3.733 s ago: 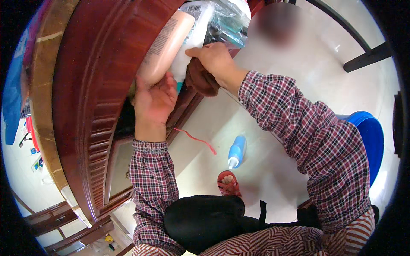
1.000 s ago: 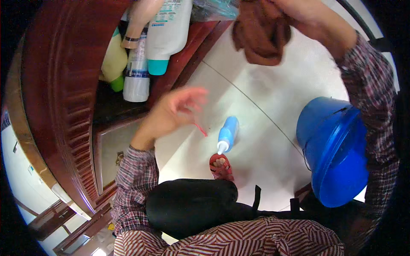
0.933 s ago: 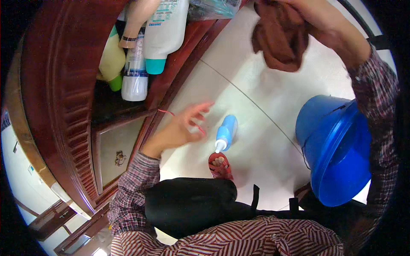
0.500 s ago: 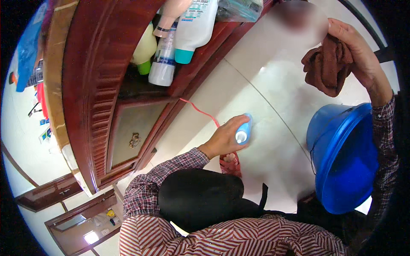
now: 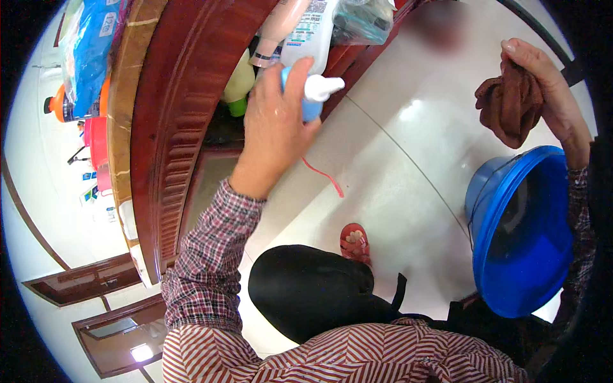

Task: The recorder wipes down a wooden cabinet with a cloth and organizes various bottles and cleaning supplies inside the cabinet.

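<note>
My left hand [image 5: 271,127] is wrapped round a light blue bottle [image 5: 311,111] with a white nozzle top. It is raised in front of an opening in the dark red wooden cabinet [image 5: 172,83]. Just beyond it are a white bottle [image 5: 313,38], a pink-beige bottle [image 5: 284,24] and a pale yellow bottle with a green cap [image 5: 236,106]. Over at the right, my right hand [image 5: 543,76] grips a crumpled brown cloth [image 5: 511,108], which hangs above the floor near a blue bucket [image 5: 488,255].
A clear plastic bag [image 5: 364,22] lies beside the bottles. A red string [image 5: 325,173] rests on the tiled floor [image 5: 408,210] near my red sandal [image 5: 355,244]. On the cabinet's marbled top stand an orange bottle [image 5: 60,105] and a red container [image 5: 96,143].
My left hand has lifted the blue bottle from over the floor, up and left to the cabinet opening. My right hand, still with the cloth, has shifted slightly right.
</note>
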### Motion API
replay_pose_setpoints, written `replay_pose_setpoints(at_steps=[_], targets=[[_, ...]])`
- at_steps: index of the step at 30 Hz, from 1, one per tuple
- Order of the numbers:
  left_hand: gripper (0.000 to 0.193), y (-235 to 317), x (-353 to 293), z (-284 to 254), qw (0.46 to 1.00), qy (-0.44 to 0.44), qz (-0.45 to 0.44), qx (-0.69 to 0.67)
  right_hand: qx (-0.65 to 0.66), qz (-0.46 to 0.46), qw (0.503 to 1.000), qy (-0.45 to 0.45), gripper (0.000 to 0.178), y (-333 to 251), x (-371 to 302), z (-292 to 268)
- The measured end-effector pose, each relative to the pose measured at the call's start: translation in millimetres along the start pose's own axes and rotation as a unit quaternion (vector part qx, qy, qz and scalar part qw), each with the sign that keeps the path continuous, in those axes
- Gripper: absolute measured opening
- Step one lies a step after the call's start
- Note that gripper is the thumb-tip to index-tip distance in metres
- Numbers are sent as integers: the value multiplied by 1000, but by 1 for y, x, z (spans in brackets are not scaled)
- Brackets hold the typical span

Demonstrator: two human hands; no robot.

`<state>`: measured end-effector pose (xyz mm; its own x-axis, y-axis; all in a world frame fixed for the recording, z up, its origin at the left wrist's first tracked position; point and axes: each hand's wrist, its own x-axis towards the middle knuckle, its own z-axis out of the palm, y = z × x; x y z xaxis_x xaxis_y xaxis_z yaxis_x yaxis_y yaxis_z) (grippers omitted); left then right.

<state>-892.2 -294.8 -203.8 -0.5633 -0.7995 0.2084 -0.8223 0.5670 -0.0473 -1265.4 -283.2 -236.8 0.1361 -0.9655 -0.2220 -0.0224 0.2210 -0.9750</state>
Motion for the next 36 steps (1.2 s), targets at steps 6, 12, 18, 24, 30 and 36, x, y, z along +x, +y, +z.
replay_pose_setpoints(at_steps=[6, 12, 18, 24, 30, 36], targets=[[73, -55, 0, 17, 994, -3, -55, 92, -58, -20, 998, -2, 33, -7, 0, 14], [55, -82, 14, 7, 939, -102, -327, 23, -30, -24, 999, -12, 32, 9, 5, 15], [65, -112, -7, 27, 972, 34, -230, -32, -72, -71, 995, -10, 30, 21, 16, 16], [63, -114, -12, 39, 954, 86, -286, -16, -109, -17, 994, -13, 34, 27, 19, 15], [45, -157, -26, 53, 942, -6, -294, 164, -98, -9, 995, -26, 34, 30, 18, 16], [41, -216, -36, 61, 938, 110, -287, 158, -91, 7, 995, -33, 33, 27, 16, 18]])
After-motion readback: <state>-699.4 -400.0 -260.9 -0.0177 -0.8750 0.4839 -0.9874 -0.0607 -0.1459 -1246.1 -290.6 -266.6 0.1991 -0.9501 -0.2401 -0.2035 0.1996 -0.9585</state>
